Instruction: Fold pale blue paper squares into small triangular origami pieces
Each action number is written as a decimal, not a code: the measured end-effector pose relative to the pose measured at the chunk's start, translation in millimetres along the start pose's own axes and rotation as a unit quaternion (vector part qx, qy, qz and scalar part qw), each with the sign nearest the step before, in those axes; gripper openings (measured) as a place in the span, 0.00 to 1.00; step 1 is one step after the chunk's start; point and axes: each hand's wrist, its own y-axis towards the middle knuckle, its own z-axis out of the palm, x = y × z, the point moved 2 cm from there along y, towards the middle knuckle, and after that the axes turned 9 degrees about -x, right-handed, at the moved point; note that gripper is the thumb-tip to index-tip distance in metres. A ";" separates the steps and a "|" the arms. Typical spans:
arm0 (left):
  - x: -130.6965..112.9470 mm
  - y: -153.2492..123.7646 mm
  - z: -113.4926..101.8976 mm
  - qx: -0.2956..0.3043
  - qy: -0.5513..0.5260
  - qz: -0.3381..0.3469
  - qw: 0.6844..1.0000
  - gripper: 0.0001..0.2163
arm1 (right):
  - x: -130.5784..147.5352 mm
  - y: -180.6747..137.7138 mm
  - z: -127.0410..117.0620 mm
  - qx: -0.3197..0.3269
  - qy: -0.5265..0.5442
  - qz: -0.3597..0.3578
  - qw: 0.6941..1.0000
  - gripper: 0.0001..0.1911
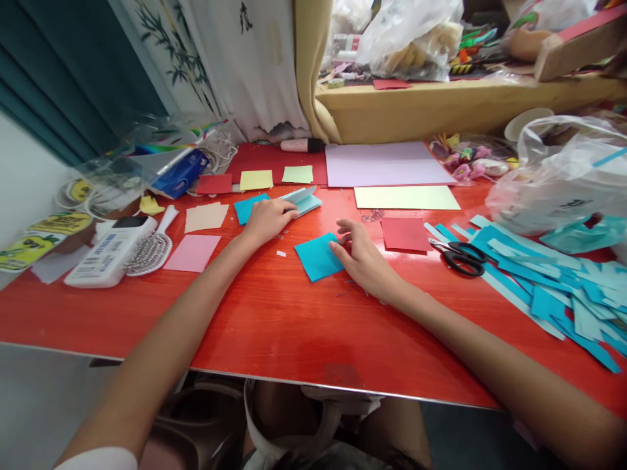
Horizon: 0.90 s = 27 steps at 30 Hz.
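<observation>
My left hand [268, 220] is closed at the back middle of the red table, its fingers on a folded light blue paper [308, 203] with one layer tilted up. Partly behind that hand lies a bright blue paper [247, 207]. My right hand [365, 258] has its fingers apart and curved, with the thumb at the right edge of a blue square paper [316, 258] lying flat. A dark red paper square [404, 234] sits to the right of this hand. Further right rest scissors with black handles [463, 258].
Blue paper strips [563, 281] are heaped at the right, beside a white plastic bag [558, 170]. Pink [192, 253] and beige paper squares [206, 217] lie left, near a hairbrush [149, 251] and a white bottle [110, 254]. A lavender sheet [382, 164] lies at the back.
</observation>
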 end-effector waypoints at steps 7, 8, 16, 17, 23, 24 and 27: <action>-4.1 -4.2 3.4 -0.022 0.052 0.030 0.998 0.15 | 0.0 0.6 0.3 0.000 0.001 0.000 1.000 0.23; -4.7 -4.9 4.1 -0.026 0.056 0.035 0.997 0.15 | 0.0 0.7 0.1 -0.001 0.005 0.002 1.000 0.23; -3.9 -5.1 5.7 -0.052 0.045 0.014 0.998 0.11 | 4.0 3.8 -5.6 -0.007 0.049 0.042 0.998 0.19; -4.1 -5.0 5.3 -0.051 0.042 0.012 0.998 0.10 | 4.2 4.2 -5.8 -0.008 0.052 0.047 0.998 0.19; -3.9 -4.6 4.4 -0.046 0.038 0.009 0.998 0.08 | 3.1 3.3 -3.1 -0.012 0.061 0.060 0.996 0.21; -3.3 -4.5 4.7 -0.047 0.036 0.008 0.998 0.08 | 2.8 3.2 -3.1 -0.014 0.062 0.064 0.996 0.21; -1.6 -4.0 5.8 -0.053 0.023 0.004 0.998 0.08 | 2.4 7.6 -5.6 -0.001 0.082 0.069 0.994 0.19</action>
